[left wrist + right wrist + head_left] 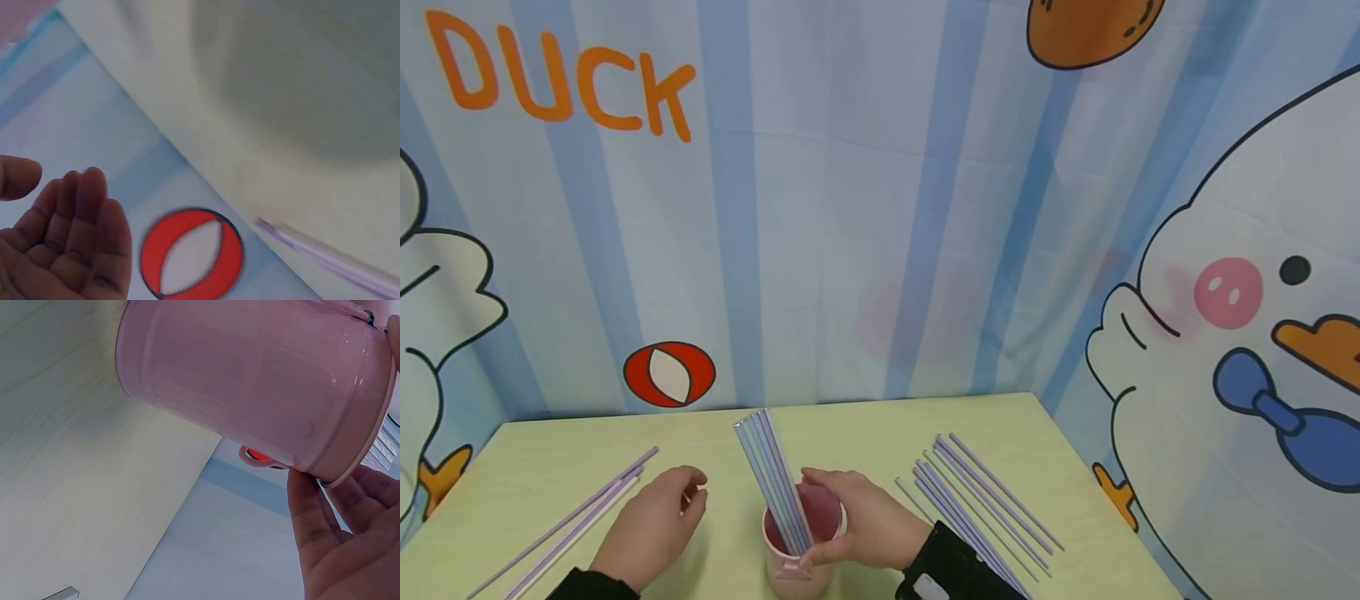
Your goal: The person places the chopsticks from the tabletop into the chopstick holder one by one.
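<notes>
A pink pail [797,571] stands at the table's near middle; a bundle of thin, straight, pale blue and lilac sticks [775,475] leans to the left inside it. My right hand [872,521] grips the pail's rim from the right, thumb and fingers on the edge. In the right wrist view the fingertips press near the rim of the pail [250,381], beside a small loop. To the left of the pail my left hand [658,521] hovers, its fingers loosely bent and nothing in them; the left wrist view shows the bare palm [69,250].
On the table [865,425], several lilac sticks [580,521] lie left of my left hand. More blue and lilac sticks [985,508] lie spread at the right, partly under the right sleeve. A striped cloth backdrop [827,208] with duck pictures hangs behind the table's far edge.
</notes>
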